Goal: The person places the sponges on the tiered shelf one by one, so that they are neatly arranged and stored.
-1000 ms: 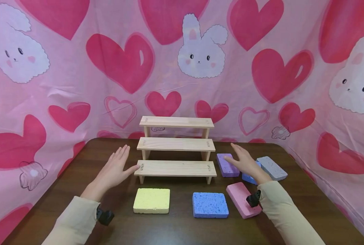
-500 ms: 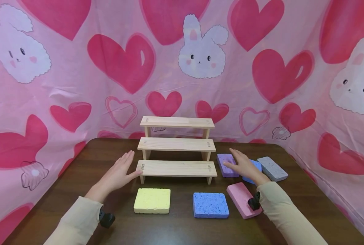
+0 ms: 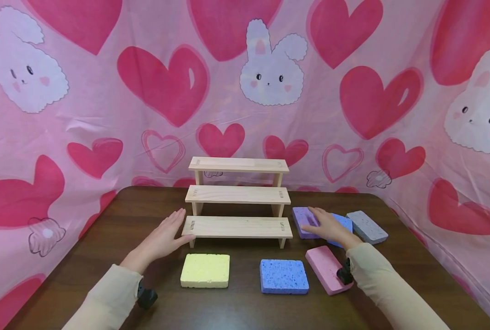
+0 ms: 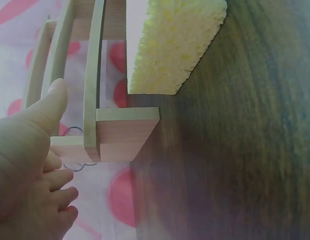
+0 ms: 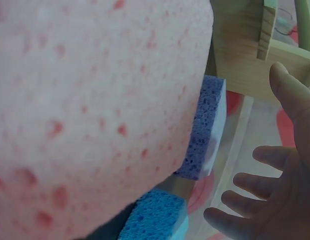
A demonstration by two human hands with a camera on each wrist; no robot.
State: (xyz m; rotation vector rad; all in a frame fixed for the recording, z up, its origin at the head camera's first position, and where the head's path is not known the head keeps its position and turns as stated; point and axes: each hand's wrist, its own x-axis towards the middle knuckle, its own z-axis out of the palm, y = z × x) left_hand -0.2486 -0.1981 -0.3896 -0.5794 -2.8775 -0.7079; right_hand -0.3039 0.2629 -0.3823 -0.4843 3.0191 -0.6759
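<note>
My left hand hovers at the left end of a three-step wooden stand, fingers extended and thumb spread, holding nothing. Below that hand lies a yellow sponge, also seen close in the left wrist view. My right hand is over a purple sponge right of the stand, its fingers apart and its palm without anything in it; contact with the sponge is not clear. A blue sponge lies partly hidden behind that hand. Under the right wrist is a pink sponge, large in the right wrist view.
Another blue sponge lies at the front middle of the dark wooden table. A grey sponge lies at the far right. Behind the table hangs a pink cloth with hearts and rabbits.
Both hands have come lower toward the table. The left hand has also shifted slightly right, toward the stand. The sponges and the stand have stayed in place.
</note>
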